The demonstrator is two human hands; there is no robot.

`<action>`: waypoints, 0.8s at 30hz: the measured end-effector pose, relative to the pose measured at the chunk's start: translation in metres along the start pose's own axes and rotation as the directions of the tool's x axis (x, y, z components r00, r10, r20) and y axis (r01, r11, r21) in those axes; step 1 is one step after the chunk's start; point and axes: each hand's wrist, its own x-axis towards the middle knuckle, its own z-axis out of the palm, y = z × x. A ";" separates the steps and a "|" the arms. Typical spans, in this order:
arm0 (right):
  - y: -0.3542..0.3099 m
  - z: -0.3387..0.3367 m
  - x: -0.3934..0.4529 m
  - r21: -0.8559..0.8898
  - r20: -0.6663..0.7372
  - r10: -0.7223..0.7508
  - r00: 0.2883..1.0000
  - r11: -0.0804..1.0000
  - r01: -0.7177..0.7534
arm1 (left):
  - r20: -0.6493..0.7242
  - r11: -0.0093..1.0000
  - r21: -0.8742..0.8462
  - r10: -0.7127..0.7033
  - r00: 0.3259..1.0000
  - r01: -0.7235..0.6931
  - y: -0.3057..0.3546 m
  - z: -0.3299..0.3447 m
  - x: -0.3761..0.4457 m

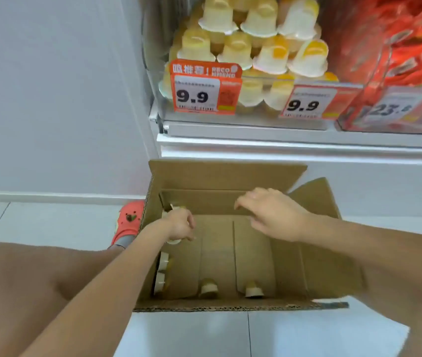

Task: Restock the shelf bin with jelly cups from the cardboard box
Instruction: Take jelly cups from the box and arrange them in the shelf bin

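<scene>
From the head view I see the box (230, 253) open on the floor at lower centre, with a few loose cups (208, 288) lying along its left wall and near edge. My left hand (179, 226) is down at the box's left side, its grip curled round a cup (173, 240) that is mostly hidden. My right hand (269, 215) hovers over the middle, fingers loosely spread, holding nothing. The bin (246, 55), at upper centre, is piled with cups behind two 9.9 tags (197, 95).

Two orange price tags (206, 92) (310, 100) on the shelf bin (246, 124) read 9.9, the left topped "RECOMMEND"
</scene>
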 end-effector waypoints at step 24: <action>0.013 0.221 0.003 0.289 0.946 0.186 0.266 -0.113 -0.951 | 0.284 0.995 0.087 -0.073 0.956 0.050 -0.038 0.182 0.084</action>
